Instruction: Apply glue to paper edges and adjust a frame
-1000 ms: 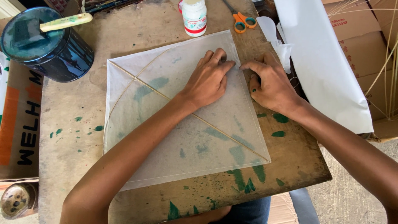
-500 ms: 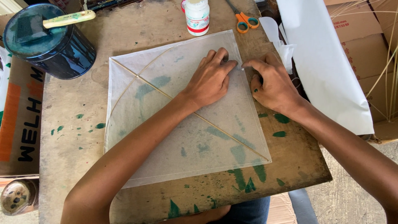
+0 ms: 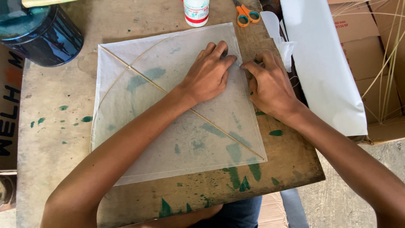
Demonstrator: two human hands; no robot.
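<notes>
A translucent white paper kite (image 3: pixel 168 126) lies flat on a paint-stained wooden table (image 3: pixel 63 139). A thin straight stick (image 3: pixel 219 128) runs diagonally across it and a bowed stick (image 3: pixel 122 76) curves near its upper left. My left hand (image 3: pixel 209 74) presses flat on the paper near the kite's right edge, fingers together. My right hand (image 3: pixel 270 86) rests at that same right edge, fingertips pinching or pressing the paper border right beside my left fingertips.
A dark blue tin (image 3: pixel 38 33) with a stick across its top stands at the table's upper left. A white glue bottle (image 3: pixel 196 12) and orange-handled scissors (image 3: pixel 247 14) lie at the top. White paper sheets (image 3: pixel 325 71) hang off the right side, over cardboard boxes (image 3: pixel 363 46) and thin sticks (image 3: pixel 386 63).
Both hands have slid a little further along the kite's right edge, staying close together. The kite itself has not visibly shifted on the table.
</notes>
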